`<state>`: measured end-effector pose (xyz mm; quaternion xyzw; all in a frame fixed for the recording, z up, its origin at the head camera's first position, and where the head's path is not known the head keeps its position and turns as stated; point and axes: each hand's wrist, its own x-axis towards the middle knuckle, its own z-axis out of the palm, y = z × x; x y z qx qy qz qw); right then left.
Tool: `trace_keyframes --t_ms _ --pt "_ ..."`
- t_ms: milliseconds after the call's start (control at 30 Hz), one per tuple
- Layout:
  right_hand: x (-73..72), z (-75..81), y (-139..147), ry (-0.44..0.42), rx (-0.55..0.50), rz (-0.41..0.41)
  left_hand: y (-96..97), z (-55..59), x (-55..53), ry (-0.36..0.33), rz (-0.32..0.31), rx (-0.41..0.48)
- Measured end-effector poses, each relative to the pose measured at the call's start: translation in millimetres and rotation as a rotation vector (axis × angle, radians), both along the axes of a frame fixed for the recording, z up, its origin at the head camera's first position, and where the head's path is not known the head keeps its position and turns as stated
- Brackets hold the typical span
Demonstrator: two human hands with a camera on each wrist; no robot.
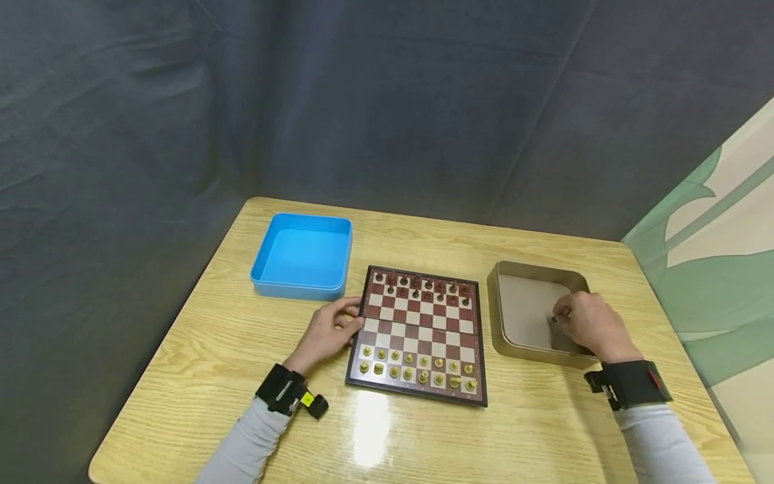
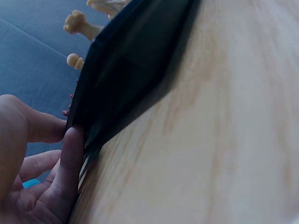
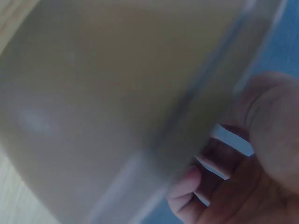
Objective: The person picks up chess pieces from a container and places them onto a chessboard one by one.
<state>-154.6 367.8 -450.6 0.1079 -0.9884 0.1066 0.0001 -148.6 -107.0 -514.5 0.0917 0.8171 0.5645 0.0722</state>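
A folding chessboard (image 1: 417,334) lies on the table, dark pieces (image 1: 427,284) along its far rows and pale yellow pieces (image 1: 408,373) along its near rows. With thumb and fingers, my left hand (image 1: 326,334) grips the board's left edge; the left wrist view shows the fingertips on the black rim (image 2: 117,70). My right hand (image 1: 591,323) reaches into a brown box (image 1: 504,336), its fingertips pinching a small dark piece (image 1: 553,319) whose kind is too small to tell. In the right wrist view the box wall (image 3: 187,126) hides those fingertips.
A blue box (image 1: 299,290) stands at the back left of the wooden table (image 1: 254,376). Behind the table hangs a dark curtain (image 1: 387,101), and at the right is a green and cream patterned cloth (image 1: 719,269).
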Motion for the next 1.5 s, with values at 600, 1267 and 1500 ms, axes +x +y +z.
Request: trace_keyframes --t_ms 600,1267,1500 --pt "-2.3 35.4 -49.0 0.235 -0.026 0.158 -0.6 1.2 -2.0 -0.007 0.016 -0.002" --pt "-27.7 64.5 -145.2 0.282 -0.115 0.292 0.6 0.3 -2.6 -0.007 0.020 -0.065" --pt "-35.7 67.7 -179.1 0.248 -0.135 0.340 2.5 0.4 0.9 -0.003 0.031 -0.086"
